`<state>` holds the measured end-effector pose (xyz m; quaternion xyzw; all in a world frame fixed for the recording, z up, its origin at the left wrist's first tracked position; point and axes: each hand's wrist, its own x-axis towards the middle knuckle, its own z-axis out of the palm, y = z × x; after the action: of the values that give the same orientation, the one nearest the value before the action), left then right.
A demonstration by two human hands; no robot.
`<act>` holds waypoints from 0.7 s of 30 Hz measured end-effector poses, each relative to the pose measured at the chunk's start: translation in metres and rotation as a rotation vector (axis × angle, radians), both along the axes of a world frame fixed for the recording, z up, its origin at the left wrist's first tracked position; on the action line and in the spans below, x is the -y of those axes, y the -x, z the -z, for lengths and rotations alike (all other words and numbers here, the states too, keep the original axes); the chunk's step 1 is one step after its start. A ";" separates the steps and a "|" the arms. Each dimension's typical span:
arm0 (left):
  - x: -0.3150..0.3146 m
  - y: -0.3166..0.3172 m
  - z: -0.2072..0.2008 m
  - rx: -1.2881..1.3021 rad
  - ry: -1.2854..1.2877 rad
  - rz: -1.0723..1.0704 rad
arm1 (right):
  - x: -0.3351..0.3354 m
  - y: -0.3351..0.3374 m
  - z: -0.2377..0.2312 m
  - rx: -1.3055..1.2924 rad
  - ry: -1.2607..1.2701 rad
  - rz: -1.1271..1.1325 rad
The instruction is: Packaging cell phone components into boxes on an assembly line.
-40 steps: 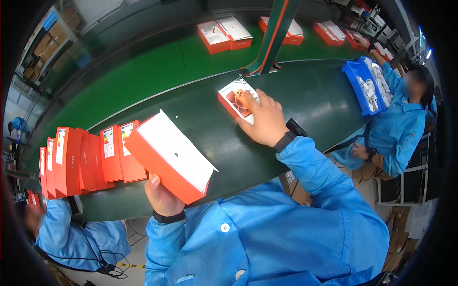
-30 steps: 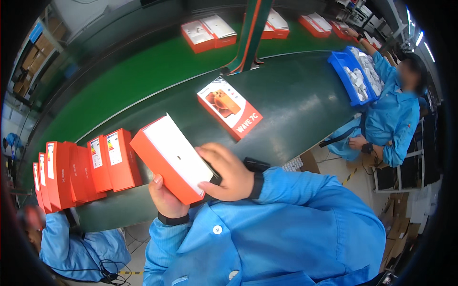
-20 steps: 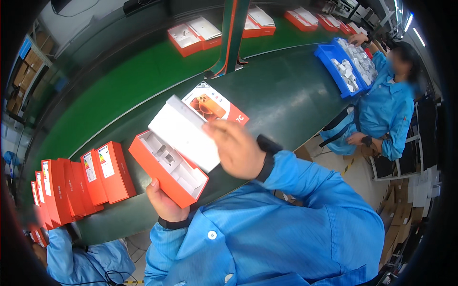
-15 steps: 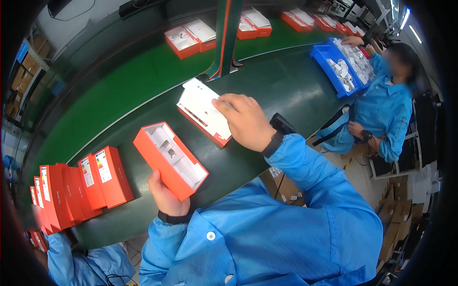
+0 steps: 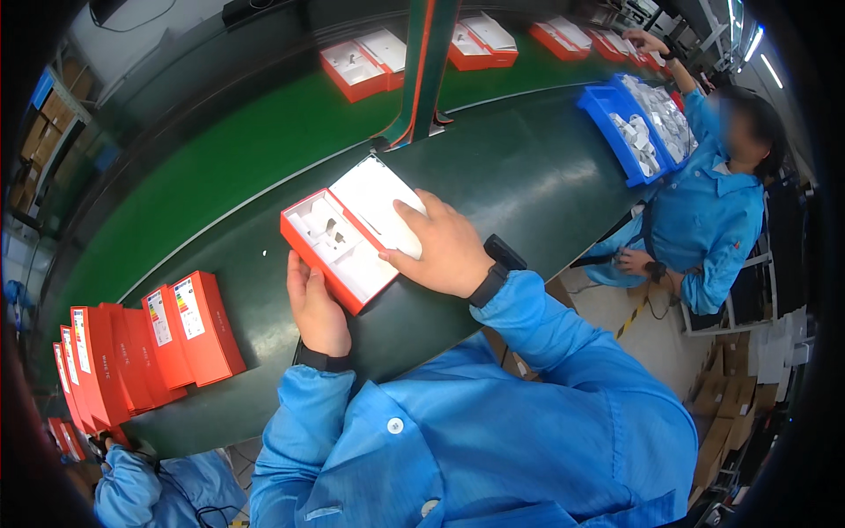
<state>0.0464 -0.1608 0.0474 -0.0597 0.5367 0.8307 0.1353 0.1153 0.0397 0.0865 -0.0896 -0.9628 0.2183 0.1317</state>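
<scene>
An open red box base (image 5: 345,301) with a white inner tray (image 5: 333,242) of several compartments lies tilted on the bench in front of me. Flush along its far right side is a second red-edged half with a white panel (image 5: 377,198) on top. Against the base's near left wall rest the fingers of my left hand (image 5: 319,312), stretched out. My right hand (image 5: 449,251) lies over the white panel's right end, thumb and fingers apart, the thumb reaching the seam between the halves. It hides that corner.
Several closed red boxes (image 5: 180,330) stand in a row at left. More open red boxes (image 5: 356,84) sit on the green belt (image 5: 211,176) beyond a green post (image 5: 418,88). Blue bins (image 5: 629,145) of white parts stand at right, near a co-worker (image 5: 704,194). Another blue sleeve (image 5: 132,488) shows lower left.
The box base has moved up and right against the panelled half. My right hand has moved down over the white panel, which lies flat now. My left fingers have loosened along the base.
</scene>
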 end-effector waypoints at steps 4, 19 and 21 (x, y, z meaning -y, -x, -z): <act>0.013 -0.001 0.010 -0.279 0.441 0.110 | 0.005 -0.001 0.001 -0.009 -0.020 -0.008; 0.165 -0.061 -0.011 -0.711 1.072 0.209 | -0.005 0.166 -0.011 -0.116 -0.041 0.066; 0.184 -0.064 -0.006 -0.697 1.163 0.110 | 0.002 0.224 -0.003 -0.004 -0.049 0.132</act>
<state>0.1100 -0.3448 0.0531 0.1757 0.9106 0.3696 -0.0576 -0.1089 0.0376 0.0894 -0.1490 -0.9597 0.1855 0.1497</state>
